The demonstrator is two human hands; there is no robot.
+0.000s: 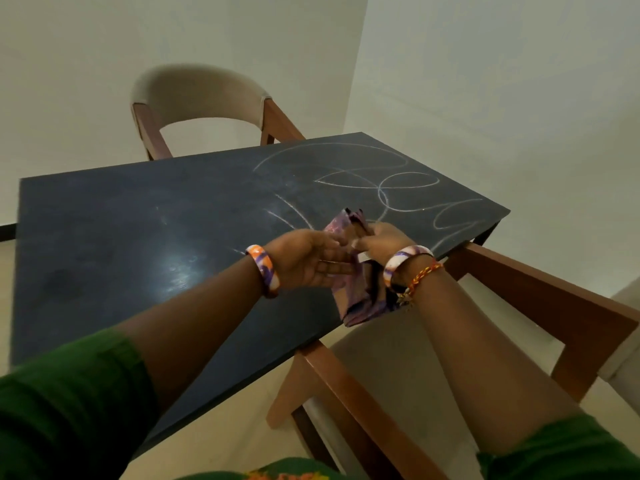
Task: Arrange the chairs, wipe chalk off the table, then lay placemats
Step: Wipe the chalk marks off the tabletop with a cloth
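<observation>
The dark rectangular table top (138,237) is taken as the landmark. Its left half and near-left corner are left bare, so open passage is offered there. Over its right part, near the front edge, the space is taken up by the left hand (308,261), the right hand (384,239) and the purple patterned cloth (353,292) held between them above the surface. Beyond them, the table's far-right part with the white chalk loops (381,178) is unobstructed. Behind the table's far edge, access is blocked by the beige-backed wooden chair (201,95). At its right-hand edge, the approach is barred by the brown wooden armchair frame (540,292), one arm of which is seen just beside the table's corner.
</observation>
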